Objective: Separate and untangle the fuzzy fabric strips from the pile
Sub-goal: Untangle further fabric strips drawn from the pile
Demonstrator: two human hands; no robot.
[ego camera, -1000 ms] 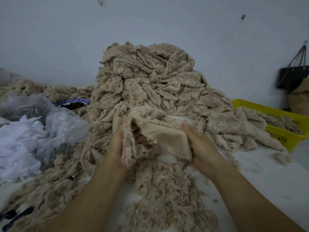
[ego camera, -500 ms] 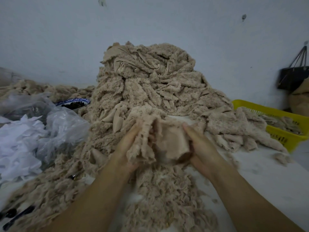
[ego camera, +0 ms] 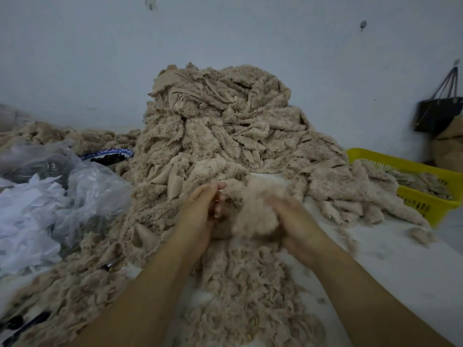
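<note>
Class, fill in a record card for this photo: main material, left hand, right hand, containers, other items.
main material: pile of fuzzy fabric strips, beige, a tall heap at centre
left hand: against the fuzzy clump, grip unclear
right hand: motion-blurred, appears to grip the fuzzy clump
containers: yellow basket at right, with strips in it; patterned bowl at left
other items: plastic bag, white scraps, black bag hanging at right
</note>
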